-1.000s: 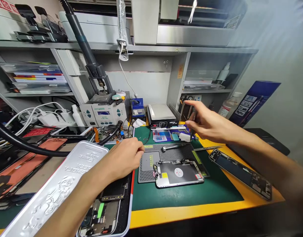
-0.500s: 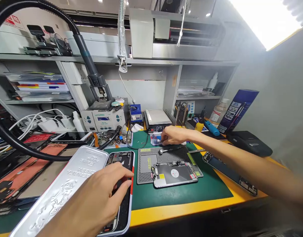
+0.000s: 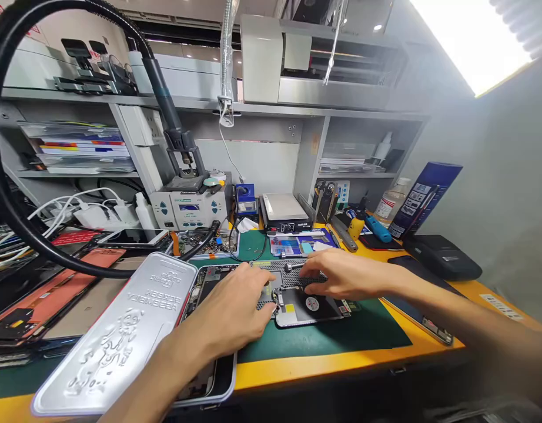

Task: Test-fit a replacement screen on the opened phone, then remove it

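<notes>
A phone screen assembly (image 3: 297,314) lies back side up on the perforated grey mat (image 3: 275,271), showing a round white sticker and a yellow patch. My left hand (image 3: 240,302) hovers at its left end, thumb and fingers apart, holding nothing. Above the screen's upper right part is my right hand (image 3: 341,273), its fingers bent down with a gap between thumb and fingers; nothing shows in them. A screwdriver (image 3: 294,266) lies by the right fingertips, partly hidden. Under my left arm an open case with phone parts (image 3: 227,382) sits beside its embossed silver lid (image 3: 116,335).
A heating plate (image 3: 284,208) and a blue-and-white parts box (image 3: 284,245) stand behind the mat. The hot-air station (image 3: 189,208) is at the back left, its black hose arching left. Phone parts are stacked left; a black case (image 3: 442,257) lies right.
My left hand has moved right from the open case to the screen assembly. The right hand has come back from the parts box to above the screen. The camera view has shifted slightly.
</notes>
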Demonstrator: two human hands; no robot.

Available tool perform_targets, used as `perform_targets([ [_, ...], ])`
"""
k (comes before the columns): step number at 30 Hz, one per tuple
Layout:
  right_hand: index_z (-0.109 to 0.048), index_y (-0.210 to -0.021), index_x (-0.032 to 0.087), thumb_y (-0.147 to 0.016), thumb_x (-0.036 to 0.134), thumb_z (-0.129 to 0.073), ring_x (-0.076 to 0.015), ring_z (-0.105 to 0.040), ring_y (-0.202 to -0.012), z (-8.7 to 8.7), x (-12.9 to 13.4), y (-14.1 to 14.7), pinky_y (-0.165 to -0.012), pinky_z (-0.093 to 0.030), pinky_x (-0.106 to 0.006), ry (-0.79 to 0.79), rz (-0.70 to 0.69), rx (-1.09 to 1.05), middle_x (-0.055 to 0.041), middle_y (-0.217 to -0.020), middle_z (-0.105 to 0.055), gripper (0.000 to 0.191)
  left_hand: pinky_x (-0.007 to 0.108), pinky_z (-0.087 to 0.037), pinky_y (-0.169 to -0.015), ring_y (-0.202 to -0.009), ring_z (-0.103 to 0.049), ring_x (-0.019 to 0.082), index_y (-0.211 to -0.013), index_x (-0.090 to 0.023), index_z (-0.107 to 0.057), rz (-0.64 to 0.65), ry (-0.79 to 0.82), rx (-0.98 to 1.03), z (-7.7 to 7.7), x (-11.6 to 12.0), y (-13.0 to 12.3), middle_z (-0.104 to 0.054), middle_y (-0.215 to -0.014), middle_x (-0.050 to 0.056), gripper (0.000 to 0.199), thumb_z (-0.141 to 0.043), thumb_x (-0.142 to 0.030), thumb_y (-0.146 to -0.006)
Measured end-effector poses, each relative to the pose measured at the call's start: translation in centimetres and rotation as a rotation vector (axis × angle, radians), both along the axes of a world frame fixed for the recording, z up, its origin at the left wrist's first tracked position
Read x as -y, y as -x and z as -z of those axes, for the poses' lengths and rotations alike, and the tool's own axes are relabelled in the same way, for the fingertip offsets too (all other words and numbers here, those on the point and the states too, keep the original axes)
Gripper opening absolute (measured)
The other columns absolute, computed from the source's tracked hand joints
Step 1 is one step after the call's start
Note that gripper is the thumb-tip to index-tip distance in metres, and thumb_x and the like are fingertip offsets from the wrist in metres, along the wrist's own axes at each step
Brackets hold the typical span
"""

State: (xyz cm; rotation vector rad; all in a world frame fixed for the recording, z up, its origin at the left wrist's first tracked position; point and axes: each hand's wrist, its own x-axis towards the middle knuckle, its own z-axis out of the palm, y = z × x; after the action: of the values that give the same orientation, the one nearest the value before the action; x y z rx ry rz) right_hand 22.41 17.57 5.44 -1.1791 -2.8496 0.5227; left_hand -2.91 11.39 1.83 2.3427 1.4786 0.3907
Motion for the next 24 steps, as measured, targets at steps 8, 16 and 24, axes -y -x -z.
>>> perform_targets([
  [8, -0.079, -0.108, 0.018, -0.092, 0.04, -0.067, -0.0278, -0.071, -0.089, 0.2, -0.2, -0.8, -0.076, -0.051, -0.032, -0.013, 0.031, -0.045, -0.012, -0.098, -0.077, 0.03, 0.058, -0.046, -0.105, -0.122, -0.058, 0.04, -0.132, -0.01, -0.063, 0.111, -0.043, -0.107, 0.4, -1.9, -2.8, -0.068, -0.126, 0.02, 0.051, -0.058, -0.029, -0.085],
  [16, -0.078, -0.109, 0.019, -0.093, 0.042, -0.066, -0.0263, -0.07, -0.089, 0.7, 0.7, -1.8, -0.074, -0.051, -0.029, 0.011, 0.058, -0.059, -0.0104, -0.1, -0.077, 0.03, 0.056, -0.047, -0.103, -0.12, -0.061, 0.038, -0.131, -0.012, -0.064, 0.137, -0.052, -0.11, 0.6, -2.1, -3.1, -0.07, -0.124, 0.018, 0.051, -0.055, -0.023, -0.083],
  [24, -0.063, -0.135, 0.018, -0.078, 0.06, -0.078, -0.0316, -0.066, -0.104, 1.5, 1.7, -2.5, -0.082, -0.052, -0.036, 0.066, 0.039, -0.028, -0.0118, -0.121, -0.07, 0.072, 0.041, -0.049, -0.105, -0.119, -0.063, 0.028, -0.138, -0.017, -0.06, 0.052, 0.031, 0.015, 0.7, -2.4, -2.1, -0.069, -0.13, 0.01, 0.055, -0.06, -0.03, -0.084],
])
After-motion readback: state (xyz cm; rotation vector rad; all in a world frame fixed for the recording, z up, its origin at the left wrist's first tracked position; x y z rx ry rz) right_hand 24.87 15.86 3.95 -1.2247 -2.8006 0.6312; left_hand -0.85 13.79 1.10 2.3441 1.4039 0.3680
